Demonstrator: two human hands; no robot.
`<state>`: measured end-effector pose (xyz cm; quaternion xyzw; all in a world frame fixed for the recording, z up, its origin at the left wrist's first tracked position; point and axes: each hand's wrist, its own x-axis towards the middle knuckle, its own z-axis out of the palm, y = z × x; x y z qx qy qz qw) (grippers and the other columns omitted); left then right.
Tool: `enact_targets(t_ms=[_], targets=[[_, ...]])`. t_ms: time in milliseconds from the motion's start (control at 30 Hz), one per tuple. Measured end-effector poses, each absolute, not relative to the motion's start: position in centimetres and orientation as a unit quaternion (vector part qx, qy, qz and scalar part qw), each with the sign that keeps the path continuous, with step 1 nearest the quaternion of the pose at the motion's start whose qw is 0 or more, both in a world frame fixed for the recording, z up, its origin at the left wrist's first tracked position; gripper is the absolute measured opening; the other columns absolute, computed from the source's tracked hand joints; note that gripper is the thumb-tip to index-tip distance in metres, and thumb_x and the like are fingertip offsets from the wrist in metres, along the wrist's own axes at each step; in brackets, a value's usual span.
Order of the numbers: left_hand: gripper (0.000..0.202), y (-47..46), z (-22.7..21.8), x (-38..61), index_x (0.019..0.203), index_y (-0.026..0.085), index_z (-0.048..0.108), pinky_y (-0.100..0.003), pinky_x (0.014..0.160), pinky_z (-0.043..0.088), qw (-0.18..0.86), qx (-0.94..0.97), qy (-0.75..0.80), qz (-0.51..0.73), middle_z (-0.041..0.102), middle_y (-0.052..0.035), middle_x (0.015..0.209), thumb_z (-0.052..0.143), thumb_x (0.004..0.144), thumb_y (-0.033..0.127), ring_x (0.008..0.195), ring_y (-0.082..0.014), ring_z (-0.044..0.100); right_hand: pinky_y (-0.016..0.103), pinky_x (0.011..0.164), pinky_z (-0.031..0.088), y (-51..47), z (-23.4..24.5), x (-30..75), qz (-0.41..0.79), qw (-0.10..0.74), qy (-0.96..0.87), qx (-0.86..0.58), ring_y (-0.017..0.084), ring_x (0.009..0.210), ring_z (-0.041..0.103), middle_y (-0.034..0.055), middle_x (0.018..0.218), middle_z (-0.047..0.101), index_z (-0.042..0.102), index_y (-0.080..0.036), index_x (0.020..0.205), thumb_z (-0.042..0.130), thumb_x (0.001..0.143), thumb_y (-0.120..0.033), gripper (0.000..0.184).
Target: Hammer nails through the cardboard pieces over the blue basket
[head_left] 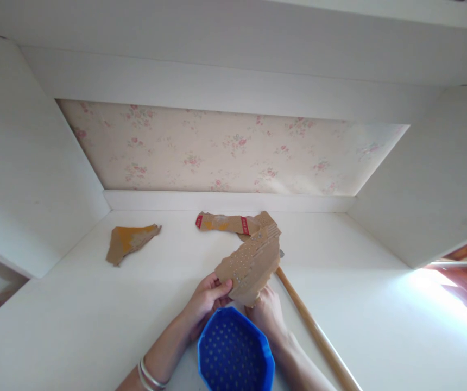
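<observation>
A torn piece of brown cardboard, dotted with small light specks, is held up between my two hands. My left hand pinches its lower left edge, thumb on top. At its lower right edge is my right hand, closed, with most of its fingers hidden behind the cardboard. Just below the hands, between my forearms, is a blue many-sided basket with a pattern of holes or dots in its base.
A wooden stick with a grey tip slants along the right of my right arm. Behind the held piece lies a cardboard strip with red tape; another torn scrap is at left. White panels enclose the surface.
</observation>
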<state>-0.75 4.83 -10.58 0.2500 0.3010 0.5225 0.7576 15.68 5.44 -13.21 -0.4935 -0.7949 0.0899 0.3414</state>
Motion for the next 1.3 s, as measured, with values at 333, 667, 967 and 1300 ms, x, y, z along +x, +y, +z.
enact_targets(t_ms=[333,667,967,1300], targets=[[0.044,5.0,-10.3,-0.4,0.09,0.012,0.07,-0.028,0.058,0.057,0.708,0.28,0.407,0.504,0.077,-0.0072,0.075,0.091,0.057,0.033,0.063,-0.022,0.073,0.031,0.067,0.052,5.3,-13.5,16.1,0.111,0.344,-0.803,-0.473,0.024,0.072,0.072,0.0073,0.078,0.08,0.075,-0.021,0.074,0.061,0.077,-0.022,0.015],[0.042,5.2,-10.4,-0.7,0.095,0.012,0.069,-0.032,0.072,0.06,0.683,0.222,0.391,0.576,0.078,-0.0108,0.091,0.088,0.061,0.026,0.084,-0.0268,0.075,0.027,0.068,0.058,5.8,-12.3,15.9,0.164,0.424,-0.723,-0.521,0.02,0.078,0.07,0.0076,0.092,0.074,0.068,-0.021,0.095,0.047,0.086,-0.012,0.024],[0.044,5.6,-10.9,-1.6,0.097,0.012,0.071,-0.035,0.077,0.058,0.59,0.289,0.452,0.604,0.078,-0.0107,0.09,0.087,0.065,0.037,0.081,-0.0237,0.073,0.02,0.048,0.054,5.1,-10.3,15.3,0.173,0.464,-0.711,-0.5,0.017,0.082,0.066,0.0107,0.111,0.065,0.056,-0.021,0.126,0.048,0.099,-0.031,0.03],[0.04,5.5,-11.3,-2.0,0.091,0.013,0.07,-0.028,0.071,0.053,0.499,0.396,0.504,0.583,0.076,-0.0096,0.085,0.077,0.074,0.048,0.079,-0.0232,0.07,0.032,0.081,0.056,7.3,-10.1,12.4,0.145,0.394,-0.816,-0.398,0.021,0.09,0.067,0.0093,0.101,0.068,0.062,-0.019,0.116,0.042,0.101,-0.019,0.025]])
